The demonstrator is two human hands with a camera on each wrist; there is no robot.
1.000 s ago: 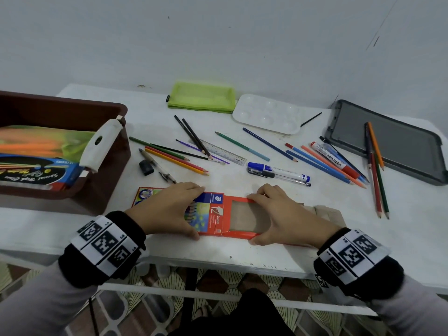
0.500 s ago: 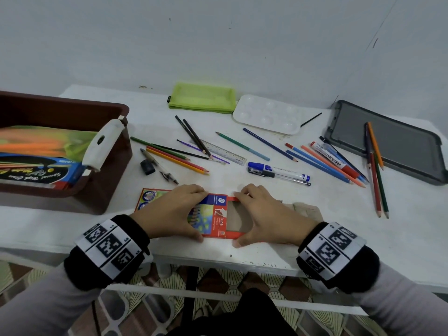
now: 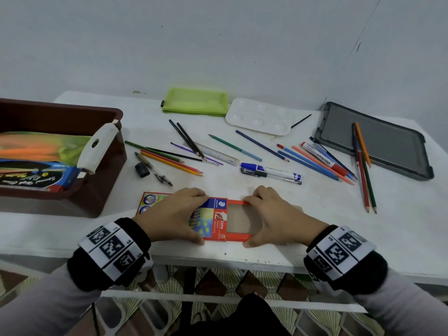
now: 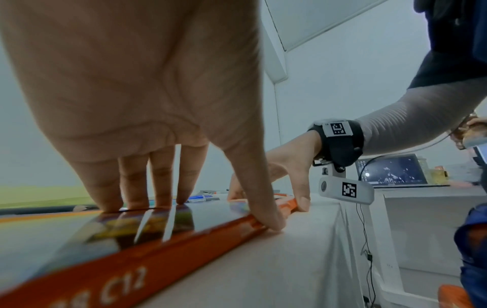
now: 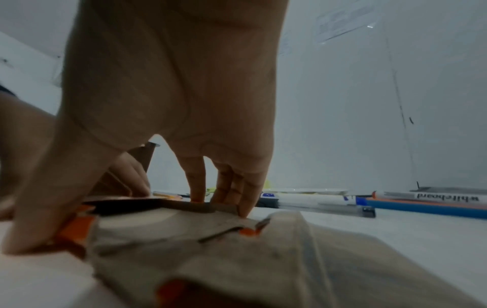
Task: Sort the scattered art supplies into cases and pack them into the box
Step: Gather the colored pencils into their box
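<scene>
Head view: the pencil case (image 3: 219, 220), an orange cardboard sleeve with an inner tray half out, lies flat at the table's (image 3: 315, 229) near edge; it looks light and easily crushed, best held by its long edges. Left hand (image 3: 175, 214) grips the sleeve, right hand (image 3: 271, 217) pinches the tray's sides.

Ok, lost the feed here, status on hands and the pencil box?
Left hand grips red cardboard pencil sleeve. Right hand grips its orange inner tray, partly out. Nothing blocking.
</scene>
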